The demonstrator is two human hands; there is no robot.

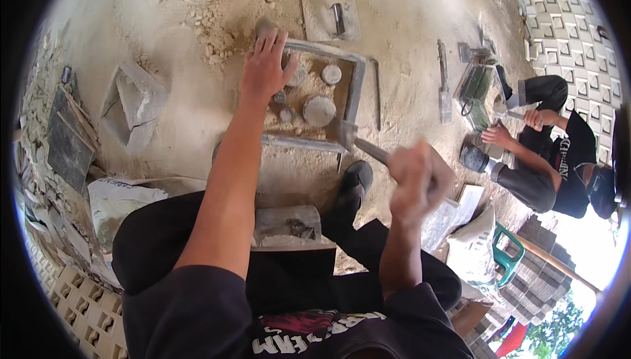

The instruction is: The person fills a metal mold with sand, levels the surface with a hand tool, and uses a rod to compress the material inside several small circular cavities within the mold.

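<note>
A squarish grey mold frame (359,89) lies on the dusty ground before me. Inside it stand several round grey discs of different sizes, the largest disc (319,110) toward the near right. My left hand (264,70) lies over the frame's far left corner, fingers stretched out and thumb apart, with a roundish grey lump (264,27) just beyond the fingertips. My right hand (419,178), blurred by motion, is closed round the handle of a hammer (374,152). The hammer's blurred head is at the frame's near right corner; whether it touches is unclear.
A flat plate (351,14) with a short metal cylinder lies beyond the frame. A thin rod (377,95) lies to its right. At left sits an angular grey block (135,106). At right, a co-worker (559,155) works on another mold (478,93). A grey container (287,221) stands between my legs.
</note>
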